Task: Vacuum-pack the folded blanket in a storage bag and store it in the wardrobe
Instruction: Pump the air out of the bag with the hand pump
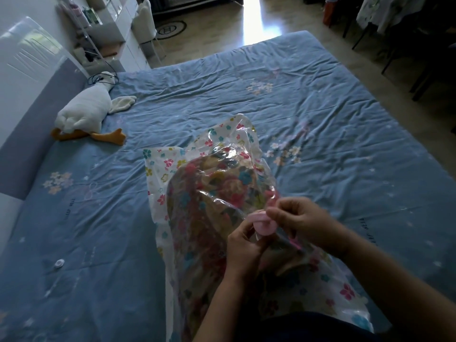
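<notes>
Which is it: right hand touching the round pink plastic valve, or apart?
Touching. Head view: right hand pinches the round pink plastic valve, no gap.

A plush goose (84, 112) lies on the blue bedsheet (320, 119).

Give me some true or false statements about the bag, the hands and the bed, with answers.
1. The blanket is inside the storage bag. True.
2. The left hand and right hand both hold the pink valve. True.
3. The plush goose lies on the bag. False: it lies apart from it, by the headboard.
4. The bag lies on the floor. False: it lies on the blue sheet.
5. A small round piece lies on the sheet, left of the bag. True.
</notes>
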`<state>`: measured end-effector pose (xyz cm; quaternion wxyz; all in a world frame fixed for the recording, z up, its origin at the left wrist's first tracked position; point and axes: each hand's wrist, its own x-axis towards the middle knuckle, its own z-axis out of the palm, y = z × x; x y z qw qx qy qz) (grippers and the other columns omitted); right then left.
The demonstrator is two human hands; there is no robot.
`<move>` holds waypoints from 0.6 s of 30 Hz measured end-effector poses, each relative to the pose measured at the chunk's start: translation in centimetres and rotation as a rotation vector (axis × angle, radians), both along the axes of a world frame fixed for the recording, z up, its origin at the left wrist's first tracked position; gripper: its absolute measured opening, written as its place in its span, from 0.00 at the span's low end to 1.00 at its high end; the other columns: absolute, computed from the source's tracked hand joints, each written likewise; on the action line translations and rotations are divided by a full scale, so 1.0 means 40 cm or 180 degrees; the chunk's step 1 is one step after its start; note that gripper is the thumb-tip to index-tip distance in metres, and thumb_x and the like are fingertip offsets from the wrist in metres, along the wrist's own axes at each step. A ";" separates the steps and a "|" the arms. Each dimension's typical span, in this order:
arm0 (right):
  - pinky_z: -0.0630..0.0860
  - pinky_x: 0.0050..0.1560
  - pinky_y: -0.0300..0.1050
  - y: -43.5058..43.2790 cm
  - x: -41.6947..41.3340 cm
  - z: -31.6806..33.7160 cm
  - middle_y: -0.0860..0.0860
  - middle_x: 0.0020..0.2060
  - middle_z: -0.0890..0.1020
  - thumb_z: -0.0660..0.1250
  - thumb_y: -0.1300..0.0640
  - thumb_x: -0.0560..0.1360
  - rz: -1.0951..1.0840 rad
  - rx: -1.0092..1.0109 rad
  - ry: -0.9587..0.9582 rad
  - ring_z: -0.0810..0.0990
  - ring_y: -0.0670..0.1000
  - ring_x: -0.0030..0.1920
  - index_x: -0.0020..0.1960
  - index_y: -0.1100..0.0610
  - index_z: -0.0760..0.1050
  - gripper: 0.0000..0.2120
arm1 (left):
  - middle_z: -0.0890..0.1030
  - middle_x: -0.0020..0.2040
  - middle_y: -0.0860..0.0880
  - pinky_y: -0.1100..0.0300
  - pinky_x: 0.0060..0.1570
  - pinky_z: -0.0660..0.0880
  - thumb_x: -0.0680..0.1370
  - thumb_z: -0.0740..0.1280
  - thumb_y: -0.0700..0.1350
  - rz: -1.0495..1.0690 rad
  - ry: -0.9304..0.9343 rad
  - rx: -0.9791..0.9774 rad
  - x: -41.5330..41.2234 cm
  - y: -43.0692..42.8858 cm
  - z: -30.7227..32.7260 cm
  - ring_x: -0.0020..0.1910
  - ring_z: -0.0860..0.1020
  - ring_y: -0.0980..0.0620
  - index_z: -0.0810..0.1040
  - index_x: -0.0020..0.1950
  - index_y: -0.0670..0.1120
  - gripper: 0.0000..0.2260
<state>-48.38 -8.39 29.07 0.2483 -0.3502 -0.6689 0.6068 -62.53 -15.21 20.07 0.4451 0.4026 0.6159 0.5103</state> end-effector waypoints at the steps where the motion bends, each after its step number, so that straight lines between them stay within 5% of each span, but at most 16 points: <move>1: 0.68 0.33 0.36 -0.003 0.000 -0.022 0.52 0.26 0.74 0.66 0.48 0.72 -0.0030 0.0015 -0.0220 0.72 0.42 0.27 0.36 0.67 0.74 0.21 | 0.85 0.55 0.50 0.46 0.61 0.76 0.69 0.78 0.38 0.0019 -0.0006 0.0026 -0.001 -0.002 -0.003 0.57 0.81 0.50 0.83 0.57 0.47 0.17; 3: 0.68 0.33 0.37 -0.003 0.003 -0.006 0.51 0.26 0.74 0.67 0.47 0.73 -0.0072 0.0118 -0.0169 0.72 0.42 0.27 0.35 0.67 0.75 0.22 | 0.85 0.54 0.50 0.46 0.60 0.77 0.69 0.78 0.38 0.0010 -0.0039 0.0039 -0.004 -0.002 0.000 0.57 0.82 0.50 0.83 0.57 0.47 0.17; 9: 0.67 0.26 0.33 0.005 0.019 0.163 0.47 0.24 0.71 0.69 0.50 0.72 0.0045 -0.0176 0.1548 0.67 0.46 0.25 0.31 0.53 0.75 0.13 | 0.85 0.54 0.53 0.61 0.56 0.77 0.69 0.78 0.38 -0.0104 -0.0103 -0.0002 -0.004 0.001 0.010 0.56 0.82 0.55 0.82 0.58 0.49 0.20; 11: 0.67 0.25 0.34 0.005 0.012 0.118 0.48 0.24 0.72 0.68 0.52 0.73 -0.0040 -0.0245 0.1285 0.68 0.46 0.24 0.32 0.54 0.76 0.13 | 0.85 0.53 0.53 0.58 0.56 0.78 0.69 0.78 0.37 -0.0097 -0.0110 -0.0002 -0.003 0.004 0.006 0.55 0.82 0.54 0.82 0.57 0.50 0.19; 15: 0.68 0.27 0.40 -0.006 0.001 -0.024 0.53 0.25 0.72 0.67 0.51 0.72 -0.0201 -0.0459 0.0142 0.70 0.49 0.26 0.37 0.69 0.72 0.20 | 0.85 0.54 0.50 0.46 0.61 0.77 0.68 0.77 0.36 -0.0053 0.0036 0.0095 -0.005 0.010 0.000 0.57 0.82 0.49 0.83 0.55 0.45 0.17; 18: 0.68 0.27 0.37 0.000 0.008 0.004 0.54 0.26 0.73 0.69 0.45 0.72 -0.0197 -0.0303 0.0292 0.70 0.49 0.27 0.38 0.72 0.72 0.27 | 0.85 0.54 0.51 0.51 0.59 0.78 0.68 0.78 0.37 -0.0093 0.0014 0.0108 -0.006 0.011 0.011 0.56 0.82 0.51 0.83 0.55 0.47 0.17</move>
